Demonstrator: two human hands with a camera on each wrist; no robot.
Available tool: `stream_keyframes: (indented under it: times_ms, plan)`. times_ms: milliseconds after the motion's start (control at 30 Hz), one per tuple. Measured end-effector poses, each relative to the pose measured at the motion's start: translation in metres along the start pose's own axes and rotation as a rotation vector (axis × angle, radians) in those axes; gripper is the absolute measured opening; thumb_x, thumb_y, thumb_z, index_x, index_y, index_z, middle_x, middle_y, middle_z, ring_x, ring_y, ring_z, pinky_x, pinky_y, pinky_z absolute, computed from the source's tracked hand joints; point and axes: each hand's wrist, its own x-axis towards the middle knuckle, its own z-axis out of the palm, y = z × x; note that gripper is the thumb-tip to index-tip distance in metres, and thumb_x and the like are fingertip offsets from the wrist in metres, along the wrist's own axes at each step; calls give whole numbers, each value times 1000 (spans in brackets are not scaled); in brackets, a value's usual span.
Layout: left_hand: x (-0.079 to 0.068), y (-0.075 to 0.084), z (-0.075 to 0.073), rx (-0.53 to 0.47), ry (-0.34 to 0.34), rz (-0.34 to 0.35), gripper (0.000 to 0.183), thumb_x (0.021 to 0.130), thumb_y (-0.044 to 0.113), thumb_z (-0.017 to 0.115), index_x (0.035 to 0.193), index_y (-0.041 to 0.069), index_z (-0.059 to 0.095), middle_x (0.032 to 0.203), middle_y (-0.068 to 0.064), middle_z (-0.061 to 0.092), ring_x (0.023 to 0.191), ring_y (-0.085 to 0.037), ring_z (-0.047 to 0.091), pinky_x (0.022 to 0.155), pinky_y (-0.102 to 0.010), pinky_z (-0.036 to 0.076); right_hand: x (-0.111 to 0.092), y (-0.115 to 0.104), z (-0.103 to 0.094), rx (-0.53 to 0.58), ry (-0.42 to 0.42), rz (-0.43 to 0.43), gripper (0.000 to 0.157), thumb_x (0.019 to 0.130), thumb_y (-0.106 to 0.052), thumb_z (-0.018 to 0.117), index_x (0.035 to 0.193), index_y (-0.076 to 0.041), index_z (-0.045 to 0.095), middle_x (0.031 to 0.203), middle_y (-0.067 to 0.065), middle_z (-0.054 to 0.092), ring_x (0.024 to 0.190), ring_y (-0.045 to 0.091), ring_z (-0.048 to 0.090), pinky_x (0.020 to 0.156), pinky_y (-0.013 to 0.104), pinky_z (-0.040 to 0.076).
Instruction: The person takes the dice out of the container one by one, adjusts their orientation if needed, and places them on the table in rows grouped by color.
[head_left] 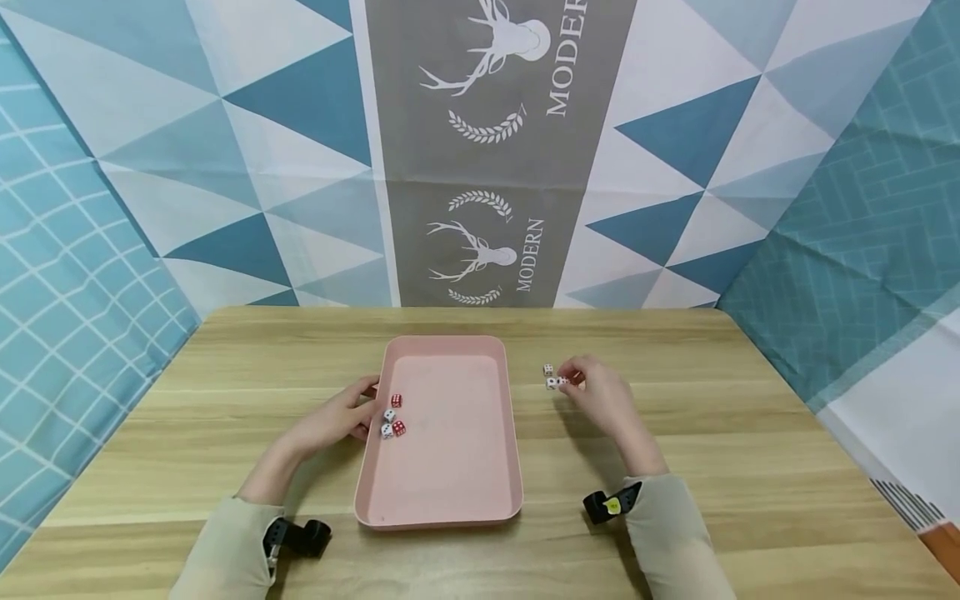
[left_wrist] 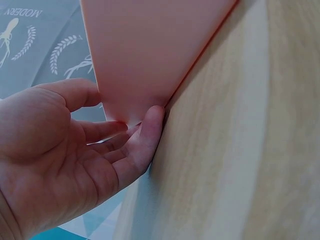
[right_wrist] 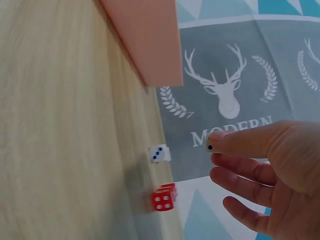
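A pink tray (head_left: 450, 510) lies on the wooden table, with red dice (head_left: 399, 427) and white dice (head_left: 387, 431) grouped inside by its left wall. My left hand (head_left: 330, 423) holds the tray's left side; the thumb is at the rim and the other fingers touch the outer wall (left_wrist: 150, 55). To the right of the tray, my right hand (head_left: 600, 396) pinches a white die (right_wrist: 209, 146) between thumb and index finger, above the table. Near that hand, another white die (right_wrist: 159, 153) and red dice (right_wrist: 163, 200) lie on the table.
The wooden table (head_left: 255, 358) reaches back to a patterned cloth (head_left: 480, 167) with deer prints. Black wrist cameras (head_left: 303, 538) sit on both cuffs. Cloth also hangs along the left and right sides.
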Motion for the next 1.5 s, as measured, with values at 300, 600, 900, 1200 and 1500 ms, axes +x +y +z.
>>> stream_keyframes:
  times_ms: [300,600,900,1200,1500]
  plan:
    - [0,-2,-1,-3,0,-14,53,98,20,39,142,-1,18,128,-27,35,95,-25,56,72,-33,53,5,7,15,-57,-14,-26,13,75,-13,72,86,-13,66,79,-2,65,70,13,57,70,35,46]
    - [2,-2,-1,-10,-9,-5,53,98,19,38,143,0,17,124,-26,38,92,-24,56,72,-33,52,6,6,20,-87,-21,-11,11,74,-13,72,84,-14,67,81,-1,67,71,15,59,85,46,33]
    - [2,-4,-2,-5,-2,-23,55,98,21,39,143,0,16,129,-27,35,90,-23,57,74,-32,52,8,6,22,-88,-46,21,12,73,-12,73,83,-14,66,79,-2,67,75,17,61,83,45,32]
    - [2,-4,-3,-20,-9,-20,56,98,21,40,143,0,15,130,-27,34,90,-24,58,74,-33,53,10,7,24,-111,-70,32,13,73,-14,74,80,-14,64,72,-5,64,70,13,59,83,44,31]
    - [2,-4,-2,-20,-10,-15,55,98,20,39,143,0,15,130,-27,34,91,-24,57,73,-33,52,8,6,21,-104,-62,28,15,72,-14,75,83,-13,64,77,-3,66,72,14,59,81,43,30]
